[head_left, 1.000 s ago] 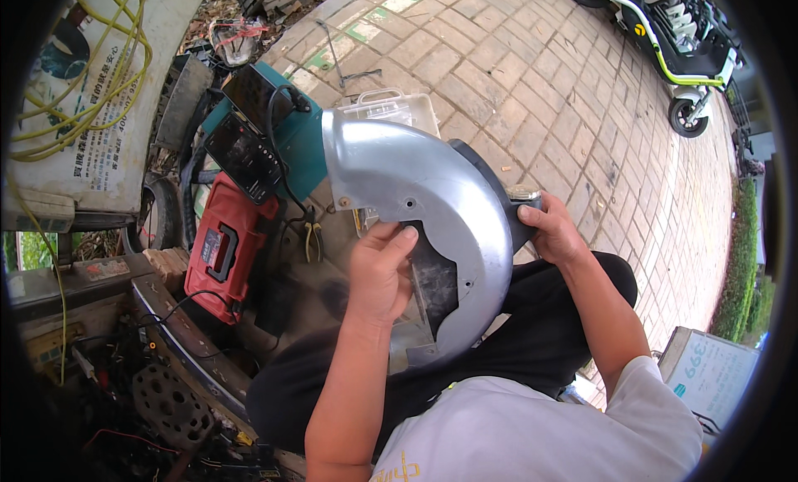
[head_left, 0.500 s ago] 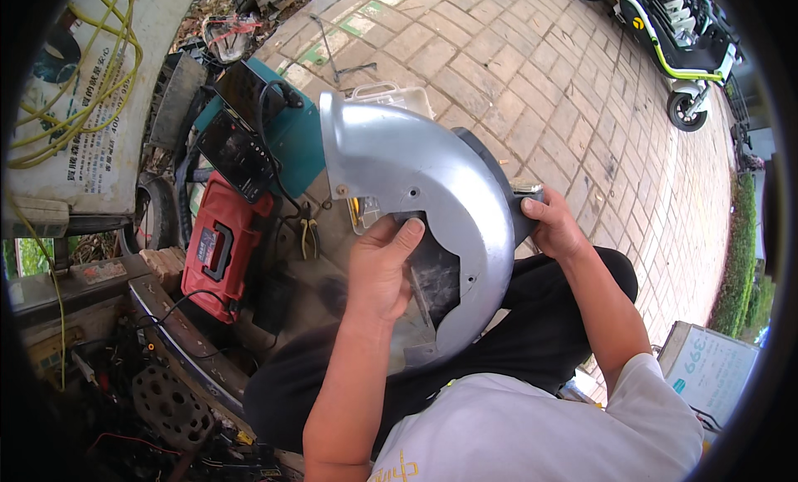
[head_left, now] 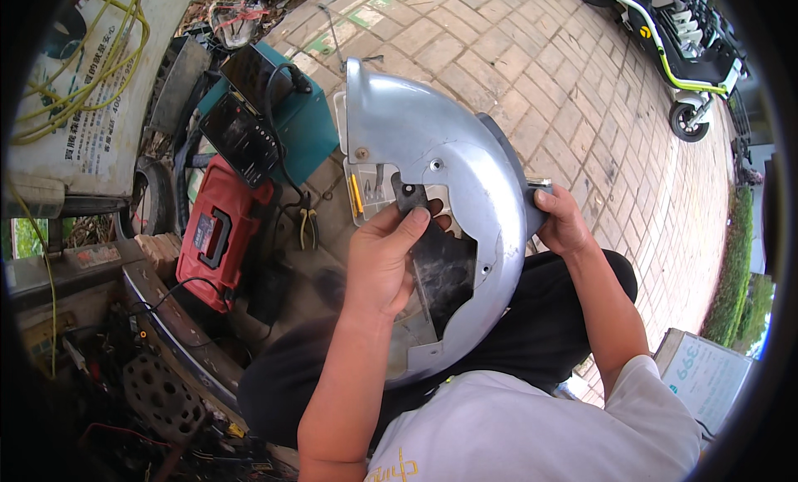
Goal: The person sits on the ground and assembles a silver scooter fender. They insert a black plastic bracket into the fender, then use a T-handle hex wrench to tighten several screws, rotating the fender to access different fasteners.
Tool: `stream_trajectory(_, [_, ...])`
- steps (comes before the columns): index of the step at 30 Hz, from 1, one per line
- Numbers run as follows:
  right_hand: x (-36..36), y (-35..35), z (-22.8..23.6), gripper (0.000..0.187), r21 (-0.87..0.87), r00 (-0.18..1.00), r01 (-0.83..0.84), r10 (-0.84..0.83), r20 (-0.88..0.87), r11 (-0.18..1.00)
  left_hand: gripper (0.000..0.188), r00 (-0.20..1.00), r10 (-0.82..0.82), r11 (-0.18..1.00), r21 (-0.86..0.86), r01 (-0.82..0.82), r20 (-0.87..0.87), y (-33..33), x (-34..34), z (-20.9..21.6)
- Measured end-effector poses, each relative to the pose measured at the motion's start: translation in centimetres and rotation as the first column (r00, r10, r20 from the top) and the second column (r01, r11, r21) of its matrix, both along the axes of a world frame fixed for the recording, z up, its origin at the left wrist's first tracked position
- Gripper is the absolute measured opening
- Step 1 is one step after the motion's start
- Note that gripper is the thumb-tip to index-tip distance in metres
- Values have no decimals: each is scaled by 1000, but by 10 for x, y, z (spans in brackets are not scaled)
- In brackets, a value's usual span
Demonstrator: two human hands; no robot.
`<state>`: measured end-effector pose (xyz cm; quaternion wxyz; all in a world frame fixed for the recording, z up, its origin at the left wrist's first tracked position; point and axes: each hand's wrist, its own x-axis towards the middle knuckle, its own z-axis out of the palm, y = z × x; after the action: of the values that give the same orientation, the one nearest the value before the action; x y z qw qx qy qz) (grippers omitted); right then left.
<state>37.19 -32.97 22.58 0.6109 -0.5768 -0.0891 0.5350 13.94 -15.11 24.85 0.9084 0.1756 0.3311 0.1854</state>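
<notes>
Two hands on silver curved cover (head_left: 440,149): left hand (head_left: 384,262) pinching dark plate (head_left: 409,195) at centre, right hand (head_left: 561,224) clamping right rim.

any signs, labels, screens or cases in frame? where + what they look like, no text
White board sign: lower right, pale with blue print.
White banner: upper left, dark print, yellow cable draped over it.
Red tool case: left of centre, black handle.
Teal box: behind the case, with a dark panel.

Left hand (head_left: 381,262) raised, fingers (head_left: 407,224) pinched; right hand (head_left: 564,220) clenched, forearm bent.
</notes>
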Motion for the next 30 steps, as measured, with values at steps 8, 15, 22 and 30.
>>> stream_trajectory(8, [-1, 5, 0, 56, -37, 997, -26, 29, 70, 999, 24, 998, 7, 999, 54, -4, -61, 0, 2, 3])
stream_trajectory(15, [-4, 4, 2, 56, -41, 997, -10, 13, 81, 999, 24, 997, 22, 997, 70, -17, -72, 1, 4, 8])
stream_trajectory(22, [-3, 5, 2, 55, -25, 996, -24, 26, 81, 999, 19, 993, 36, 997, 67, -28, -112, -3, 8, 13])
stream_trajectory(30, [-4, 6, 4, 56, -34, 994, -25, 28, 106, 999, 16, 993, 45, 997, 61, -38, -108, -3, 10, 13])
